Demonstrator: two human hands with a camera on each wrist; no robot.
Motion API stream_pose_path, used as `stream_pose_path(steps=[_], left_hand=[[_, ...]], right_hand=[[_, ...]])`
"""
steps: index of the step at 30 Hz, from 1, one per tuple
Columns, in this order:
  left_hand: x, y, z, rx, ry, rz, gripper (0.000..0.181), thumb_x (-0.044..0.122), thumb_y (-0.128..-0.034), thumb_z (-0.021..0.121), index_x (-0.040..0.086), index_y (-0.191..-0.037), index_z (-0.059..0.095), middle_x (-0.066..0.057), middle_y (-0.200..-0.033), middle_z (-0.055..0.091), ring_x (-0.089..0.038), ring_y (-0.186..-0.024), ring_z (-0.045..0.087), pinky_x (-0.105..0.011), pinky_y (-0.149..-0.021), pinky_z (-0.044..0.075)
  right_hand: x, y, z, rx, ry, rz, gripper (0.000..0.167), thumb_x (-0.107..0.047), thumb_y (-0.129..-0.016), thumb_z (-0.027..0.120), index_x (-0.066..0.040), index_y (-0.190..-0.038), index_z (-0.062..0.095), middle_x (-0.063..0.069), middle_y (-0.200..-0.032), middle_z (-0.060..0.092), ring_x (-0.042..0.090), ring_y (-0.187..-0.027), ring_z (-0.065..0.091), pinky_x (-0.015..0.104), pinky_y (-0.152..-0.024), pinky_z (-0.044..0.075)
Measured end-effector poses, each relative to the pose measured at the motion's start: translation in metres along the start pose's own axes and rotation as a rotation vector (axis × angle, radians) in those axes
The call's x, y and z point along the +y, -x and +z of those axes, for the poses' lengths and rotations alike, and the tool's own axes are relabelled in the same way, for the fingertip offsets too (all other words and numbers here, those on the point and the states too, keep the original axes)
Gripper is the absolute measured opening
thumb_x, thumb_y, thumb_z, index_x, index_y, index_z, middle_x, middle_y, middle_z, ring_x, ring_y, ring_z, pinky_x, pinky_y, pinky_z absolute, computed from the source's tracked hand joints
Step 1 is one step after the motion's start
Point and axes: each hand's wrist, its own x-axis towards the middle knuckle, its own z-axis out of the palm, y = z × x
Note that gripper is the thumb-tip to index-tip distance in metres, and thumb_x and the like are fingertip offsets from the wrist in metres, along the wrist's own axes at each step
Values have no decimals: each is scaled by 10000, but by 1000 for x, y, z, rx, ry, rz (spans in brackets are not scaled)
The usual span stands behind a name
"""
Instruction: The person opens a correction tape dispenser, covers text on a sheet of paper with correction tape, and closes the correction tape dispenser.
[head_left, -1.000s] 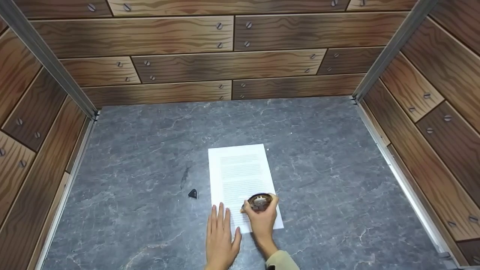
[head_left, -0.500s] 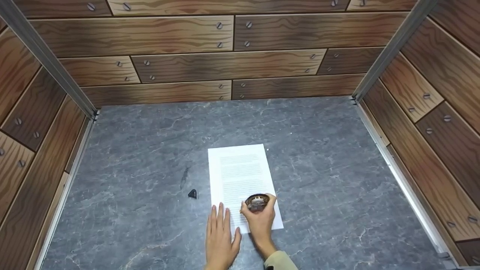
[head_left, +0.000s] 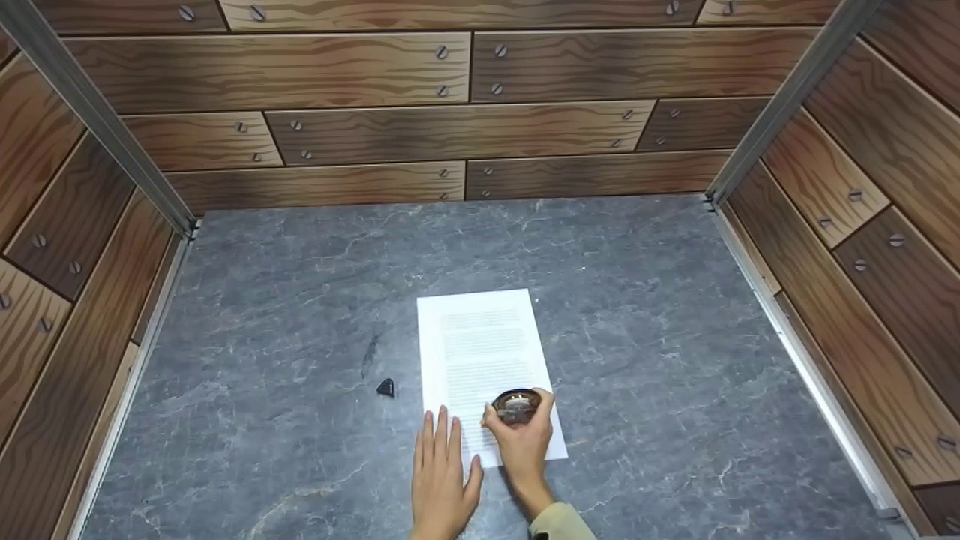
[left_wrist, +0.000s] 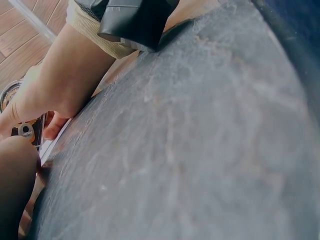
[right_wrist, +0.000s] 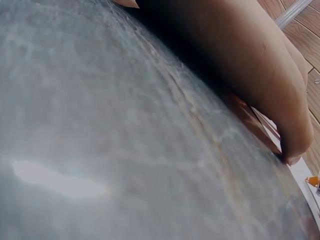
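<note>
My right hand (head_left: 525, 450) grips a rounded, see-through brown correction tape (head_left: 517, 405) between thumb and fingers, over the lower right part of a printed sheet of paper (head_left: 487, 337). In the left wrist view the correction tape (left_wrist: 26, 131) shows a hub and orange parts inside its case. An orange tip (right_wrist: 312, 181) appears at the edge of the right wrist view. My left hand (head_left: 442, 484) lies flat with straight fingers across the sheet's lower left edge. Whether the tape's tip touches the paper is hidden in the head view.
A small black triangular piece (head_left: 385, 388), which looks like a cap, lies left of the sheet. The grey marbled tabletop (head_left: 285, 337) is bounded by wood-patterned walls (head_left: 360, 75) at the back and both sides, with metal rails at the corners.
The right hand has shifted slightly left with the correction tape and turned it a little, so its orange tip shows less. The left hand and the sheet have stayed in place.
</note>
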Motion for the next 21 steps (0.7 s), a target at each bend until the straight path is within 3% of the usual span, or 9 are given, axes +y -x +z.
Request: stream_pose_path(steps=[7,11,17,21], left_hand=[[-1,0,1,13,3,3,623,315,-850,673,-63,-1333,563,-247,-1484,435,-442,-1388,352,-532,-1105,294],[-1,1,2,31,6,9,619,312,-841,676,-68,-1319,572,-255,-1473,446,-449,-1378,365,-536,-1101,300],[-2,0,2,35,3,15,619,313,-838,673,-70,-1314,573,-258,-1469,448,-451,-1373,369,-539,-1097,305],[-1,0,2,49,6,21,612,311,-835,672,-76,-1299,578,-261,-1459,457,-455,-1366,376,-545,-1092,309]], right_hand=[[0,0,0,10,-52,29,541,107,-739,795,80,-1133,425,165,-868,631,242,-593,678,329,-543,579],[-2,0,1,26,5,20,558,98,-717,815,74,-1127,437,150,-897,623,226,-616,677,328,-551,580],[-5,0,1,51,143,-29,592,56,-683,853,73,-1133,469,127,-971,604,203,-780,660,371,-619,585],[-6,0,0,46,174,-43,599,53,-677,858,66,-1137,475,121,-965,604,202,-788,654,398,-628,581]])
